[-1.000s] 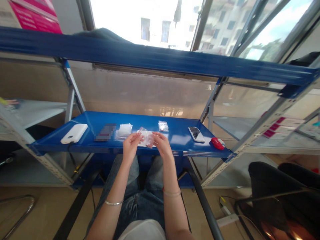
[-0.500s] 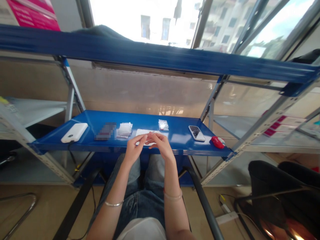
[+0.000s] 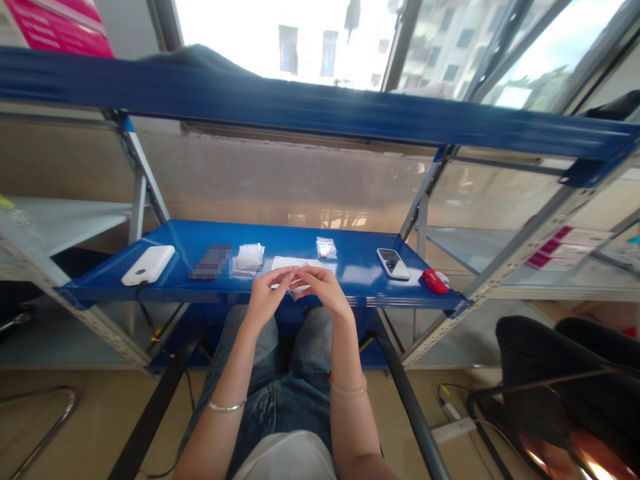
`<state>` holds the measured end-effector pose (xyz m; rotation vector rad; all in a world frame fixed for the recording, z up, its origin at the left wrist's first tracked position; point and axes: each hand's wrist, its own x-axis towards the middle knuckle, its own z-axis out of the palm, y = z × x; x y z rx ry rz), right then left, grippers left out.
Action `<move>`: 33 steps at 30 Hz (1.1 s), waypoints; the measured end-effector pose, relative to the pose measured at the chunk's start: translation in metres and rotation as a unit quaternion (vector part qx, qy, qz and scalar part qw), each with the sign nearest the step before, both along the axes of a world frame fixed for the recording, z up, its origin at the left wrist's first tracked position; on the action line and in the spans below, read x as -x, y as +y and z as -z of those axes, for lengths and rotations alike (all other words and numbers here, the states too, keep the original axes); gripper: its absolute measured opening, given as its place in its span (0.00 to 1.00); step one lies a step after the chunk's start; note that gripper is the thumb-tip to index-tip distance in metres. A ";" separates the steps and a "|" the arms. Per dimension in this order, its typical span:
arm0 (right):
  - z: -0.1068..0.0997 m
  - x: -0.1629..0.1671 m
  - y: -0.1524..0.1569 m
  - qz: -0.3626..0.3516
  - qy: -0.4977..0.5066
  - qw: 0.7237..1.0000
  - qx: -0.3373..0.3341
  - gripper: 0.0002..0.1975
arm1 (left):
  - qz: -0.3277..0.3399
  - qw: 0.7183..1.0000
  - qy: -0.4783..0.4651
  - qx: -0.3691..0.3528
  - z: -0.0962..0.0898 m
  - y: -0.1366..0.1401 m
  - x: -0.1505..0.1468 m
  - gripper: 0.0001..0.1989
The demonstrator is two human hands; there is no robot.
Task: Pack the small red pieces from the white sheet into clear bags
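Note:
My left hand [image 3: 271, 288] and my right hand [image 3: 324, 285] meet at the front edge of the blue shelf [image 3: 350, 280]. Between their closed fingertips is a small clear plastic bag [image 3: 299, 291], partly hidden by the fingers. Beneath and behind the hands lies a white sheet of paper [image 3: 283, 262]. To the left rests a stack of clear plastic bags [image 3: 249, 259]. Beyond the right hand, another small clear bag [image 3: 327, 248] lies flat, with something small and reddish inside.
A white power bank [image 3: 149, 265] with a black cable lies at the shelf's left, beside a blurred-out dark object [image 3: 212, 261]. On the right are a phone [image 3: 393, 264] and a red-and-white item [image 3: 436, 281]. A blue beam [image 3: 320, 110] crosses above; chair armrests flank my legs.
The small clear bag now shows below my fingertips, where it was hardly visible before. Both hands have shifted only slightly; the things on the shelf stay in place.

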<state>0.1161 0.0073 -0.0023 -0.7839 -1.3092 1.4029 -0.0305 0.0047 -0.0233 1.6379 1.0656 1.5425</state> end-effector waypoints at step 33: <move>0.024 0.054 0.014 0.090 -0.069 0.993 -0.039 0.13 | -0.187 0.980 0.068 0.028 -0.001 -0.003 0.003 0.08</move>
